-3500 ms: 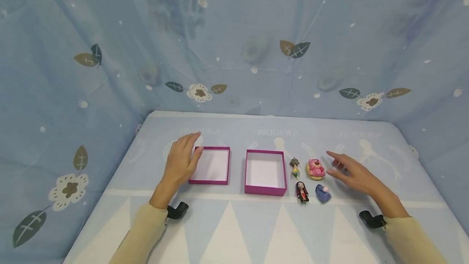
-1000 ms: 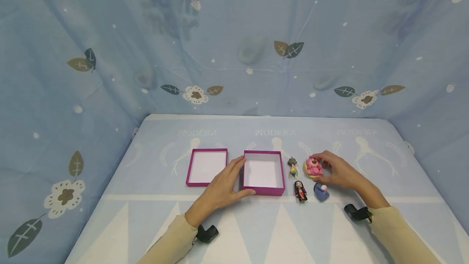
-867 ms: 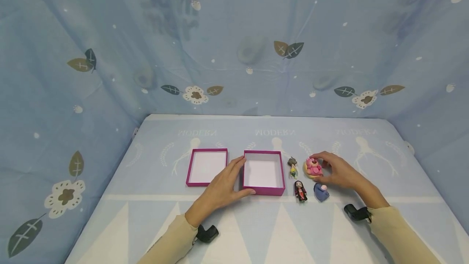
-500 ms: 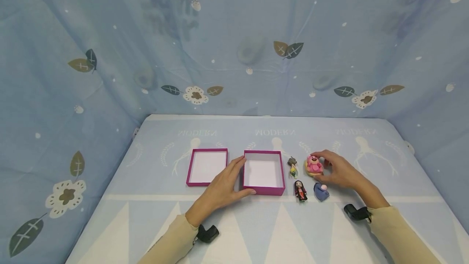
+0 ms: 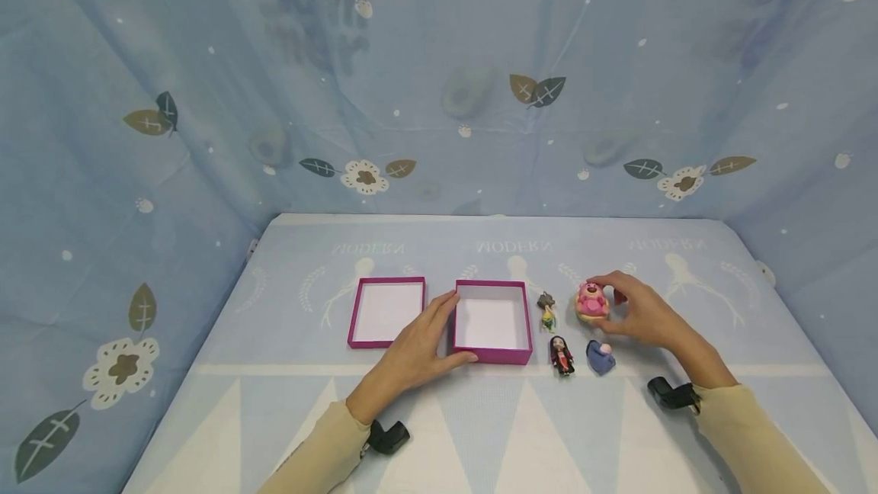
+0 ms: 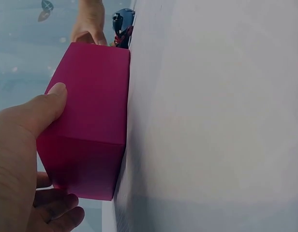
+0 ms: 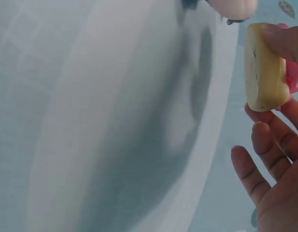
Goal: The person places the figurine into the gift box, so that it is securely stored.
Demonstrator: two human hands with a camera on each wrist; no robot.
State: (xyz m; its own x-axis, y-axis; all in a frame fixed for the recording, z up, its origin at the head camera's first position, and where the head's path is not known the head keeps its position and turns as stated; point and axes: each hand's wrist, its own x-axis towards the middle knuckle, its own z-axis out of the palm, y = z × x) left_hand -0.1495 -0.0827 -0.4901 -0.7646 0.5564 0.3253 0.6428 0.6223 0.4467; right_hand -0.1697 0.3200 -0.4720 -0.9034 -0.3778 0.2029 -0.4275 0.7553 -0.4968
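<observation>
My right hand [image 5: 645, 315] pinches a pink bear figurine [image 5: 592, 300] between thumb and fingertips. Its pale yellow base [image 7: 265, 67] hangs clear of the cloth in the right wrist view, with the other fingers spread below. At the near left corner of a magenta box [image 5: 491, 357], white inside and with its top uncovered, my left hand [image 5: 414, 353] holds on. The thumb lies along the front wall and the fingers along the left side. Between box and bear lie a small grey-haired figurine [image 5: 547, 312] and a long-dark-haired doll [image 5: 561, 357]; a blue figurine [image 5: 600, 357] is just nearer than the bear.
The matching shallow lid [image 5: 387, 312] lies inner side up, left of the box. Patterned cloth covers the table [image 5: 480, 425], and a blue curtain [image 5: 439, 97] rises behind and at both sides. Black wrist cameras sit below both hands.
My left hand came from above the lid to the box corner and stays there. The right hand closed on the bear figurine, then lifted it and shifted it slightly right.
</observation>
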